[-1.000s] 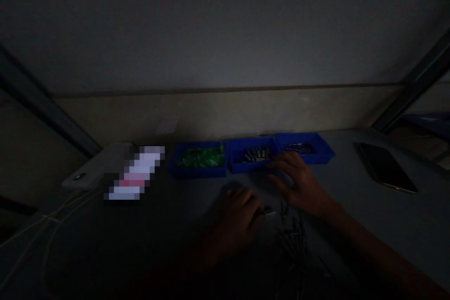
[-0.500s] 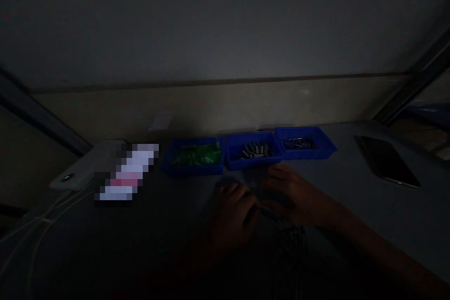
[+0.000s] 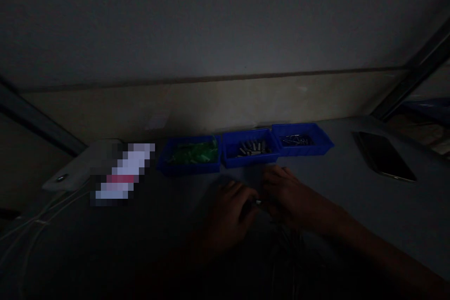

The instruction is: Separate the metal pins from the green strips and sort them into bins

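Note:
The scene is very dark. My left hand (image 3: 230, 211) and my right hand (image 3: 286, 197) meet over the table just in front of three blue trays. Both hands have their fingers curled together around a small pale part (image 3: 258, 202) pinched between them; I cannot make out what it is. A heap of thin dark metal pieces (image 3: 291, 239) lies on the table under my right wrist. The left tray (image 3: 190, 155) holds green parts, the middle tray (image 3: 249, 149) holds small silvery parts, the right tray (image 3: 298, 139) holds thin metal pieces.
A dark phone (image 3: 383, 161) lies flat at the right. A white device with a small light (image 3: 75, 173) and cables sits at the left, beside a blurred-out packet (image 3: 121, 176). A pale wall runs behind the trays.
My right hand drew back from the middle tray toward my left hand, and the two now pinch together. The view shifted slightly, so the trays sit higher and further left.

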Demonstrator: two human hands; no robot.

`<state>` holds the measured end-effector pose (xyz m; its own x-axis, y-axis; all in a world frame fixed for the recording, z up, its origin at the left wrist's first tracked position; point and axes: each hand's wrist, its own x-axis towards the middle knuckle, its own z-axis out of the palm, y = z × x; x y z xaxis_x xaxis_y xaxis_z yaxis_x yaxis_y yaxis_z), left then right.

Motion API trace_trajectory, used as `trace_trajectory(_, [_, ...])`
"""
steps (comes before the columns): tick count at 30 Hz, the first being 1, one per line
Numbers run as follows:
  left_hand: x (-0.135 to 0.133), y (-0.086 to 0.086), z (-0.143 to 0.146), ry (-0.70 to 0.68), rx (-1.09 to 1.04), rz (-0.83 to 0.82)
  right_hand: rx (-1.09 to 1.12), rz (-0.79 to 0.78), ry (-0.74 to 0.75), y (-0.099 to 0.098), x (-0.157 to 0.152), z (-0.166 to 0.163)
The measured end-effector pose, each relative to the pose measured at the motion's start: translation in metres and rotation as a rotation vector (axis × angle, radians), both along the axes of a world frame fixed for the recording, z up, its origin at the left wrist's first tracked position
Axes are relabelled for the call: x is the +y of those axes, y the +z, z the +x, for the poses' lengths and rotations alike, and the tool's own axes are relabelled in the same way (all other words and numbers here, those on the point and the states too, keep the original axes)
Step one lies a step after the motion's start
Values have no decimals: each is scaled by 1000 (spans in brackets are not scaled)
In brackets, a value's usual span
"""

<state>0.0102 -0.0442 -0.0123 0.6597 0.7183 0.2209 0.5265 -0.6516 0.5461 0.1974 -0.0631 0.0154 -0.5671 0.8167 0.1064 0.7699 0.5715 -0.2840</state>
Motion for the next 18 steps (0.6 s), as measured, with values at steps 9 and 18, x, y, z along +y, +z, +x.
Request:
trace_trajectory(9, [6,-6,-3,163,-209,-68,249,-3,1,-4,2,-3])
trace_trajectory(18, [5,-2,-3,180,-262,-137,302,92,-63,-8,2,-8])
